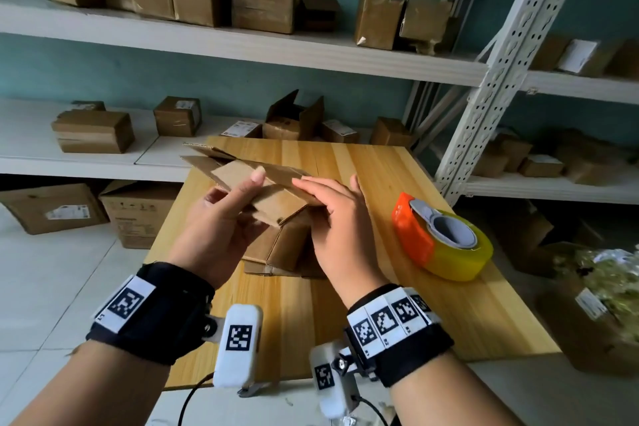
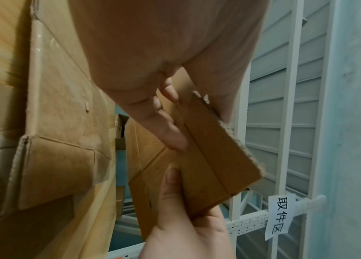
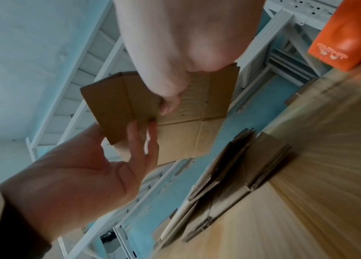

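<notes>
A flattened brown cardboard box (image 1: 276, 201) is held in the air above the wooden table (image 1: 380, 169). My left hand (image 1: 221, 221) pinches its left end, thumb on top and fingers underneath. My right hand (image 1: 342, 218) grips its right end, fingers laid over the top; the left wrist view shows the right hand's (image 2: 186, 227) thumb pressed against the cardboard (image 2: 214, 166). In the right wrist view the box (image 3: 117, 105) sits between my right hand (image 3: 166, 78) and left hand (image 3: 82, 175). A stack of flat boxes (image 1: 276, 252) lies on the table beneath.
An orange tape dispenser (image 1: 442, 242) with a yellowish roll lies on the table's right side. White metal shelves (image 1: 242, 41) behind hold several cardboard boxes. More cartons (image 1: 138, 211) stand on the floor at left, and an open box (image 1: 594, 322) at right.
</notes>
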Tool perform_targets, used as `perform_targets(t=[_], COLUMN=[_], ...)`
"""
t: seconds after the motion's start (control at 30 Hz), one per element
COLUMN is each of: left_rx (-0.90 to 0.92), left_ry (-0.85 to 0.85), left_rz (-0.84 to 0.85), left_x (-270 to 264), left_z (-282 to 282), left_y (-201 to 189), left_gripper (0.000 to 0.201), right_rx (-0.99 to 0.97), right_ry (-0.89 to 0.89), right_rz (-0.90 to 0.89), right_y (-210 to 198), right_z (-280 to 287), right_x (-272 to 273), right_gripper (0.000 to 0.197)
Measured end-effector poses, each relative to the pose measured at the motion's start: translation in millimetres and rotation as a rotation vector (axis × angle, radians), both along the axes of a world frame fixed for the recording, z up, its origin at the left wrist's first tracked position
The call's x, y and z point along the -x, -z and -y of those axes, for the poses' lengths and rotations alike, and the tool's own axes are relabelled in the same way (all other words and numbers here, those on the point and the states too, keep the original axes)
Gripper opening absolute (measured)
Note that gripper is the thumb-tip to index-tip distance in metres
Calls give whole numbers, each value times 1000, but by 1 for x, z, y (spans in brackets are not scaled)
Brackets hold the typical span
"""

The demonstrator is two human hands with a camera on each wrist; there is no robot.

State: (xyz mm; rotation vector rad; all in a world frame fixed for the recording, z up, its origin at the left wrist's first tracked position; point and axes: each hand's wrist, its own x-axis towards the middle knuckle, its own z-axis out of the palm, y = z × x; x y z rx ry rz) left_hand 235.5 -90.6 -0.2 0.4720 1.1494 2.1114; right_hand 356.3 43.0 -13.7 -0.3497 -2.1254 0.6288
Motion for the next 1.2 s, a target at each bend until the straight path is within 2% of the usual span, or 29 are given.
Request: perform_targets(t=[0.1, 0.23, 0.4, 0.53, 0.63, 0.73, 0.8, 1.03, 1.2], left_rx=[-26, 1, -25, -137, -96, -28, 5, 61, 93], left_ry=[-137, -357, -413, -327, -304, -336, -341, -324, -357], left_rz=[-43, -40, -78, -200, -270, -321, -386, -654, -692], left_x=[1, 8, 17, 25, 22, 20, 19, 7, 7], left_z=[1, 3, 6, 9, 10, 12, 14, 11, 9], left_y=[0, -4, -1, 6, 5, 1, 1, 0, 4], left_gripper=[72, 78, 91, 104, 95, 69, 58, 43, 39], right_rx=[88, 157, 246, 406, 488, 475, 501, 450, 438], right_ry=[-46, -48, -72, -113, -139, -74, -52, 21, -4], right_rz=[-102, -173, -173, -97, -54, -15, -21, -68, -132], right_y=[-3, -7, -11, -20, -17, -9, -5, 9, 6], right_z=[-6, -16, -28, -27, -29, -38, -42, -52, -51], right_x=[1, -5, -11, -19, -21, -18, -17, -10, -12], right_gripper=[35, 32, 24, 18, 16, 25, 30, 66, 46])
